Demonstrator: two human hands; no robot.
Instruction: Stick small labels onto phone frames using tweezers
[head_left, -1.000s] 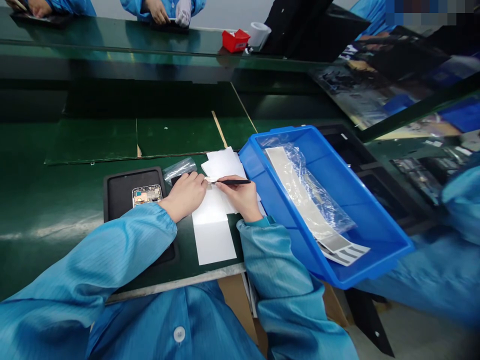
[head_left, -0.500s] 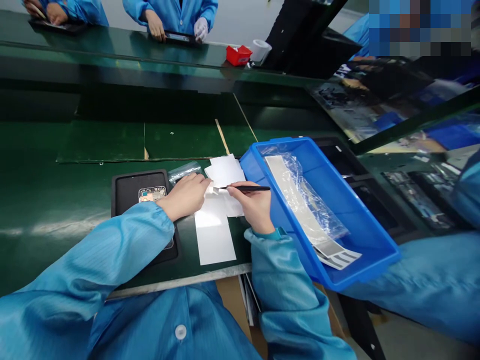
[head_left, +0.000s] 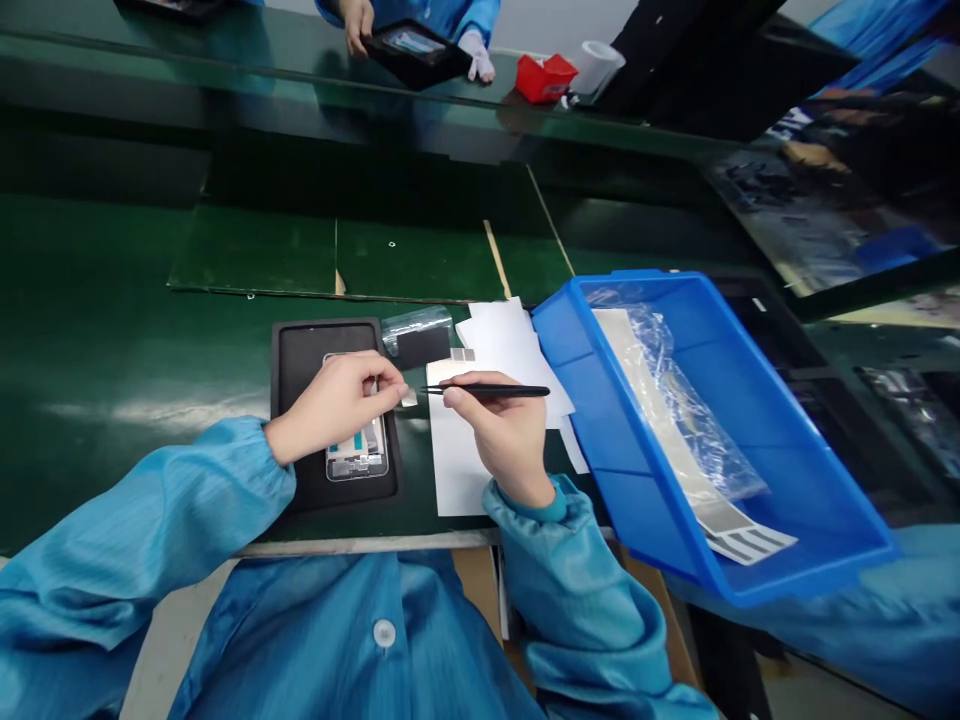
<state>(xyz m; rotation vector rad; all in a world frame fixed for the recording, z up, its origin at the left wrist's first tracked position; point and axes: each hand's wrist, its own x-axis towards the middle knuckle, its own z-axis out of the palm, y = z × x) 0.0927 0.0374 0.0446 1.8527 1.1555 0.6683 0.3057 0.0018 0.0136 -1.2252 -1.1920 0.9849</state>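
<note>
Blue-sleeved right hand (head_left: 507,437) pinching black tweezers (head_left: 487,391)

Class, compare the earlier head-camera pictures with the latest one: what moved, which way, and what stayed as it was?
The left hand slid left over the black tray, uncovering more of the phone frame. The right hand still holds the black tweezers, tips toward a small silver piece. The white sheets and blue bin stayed put.
</note>
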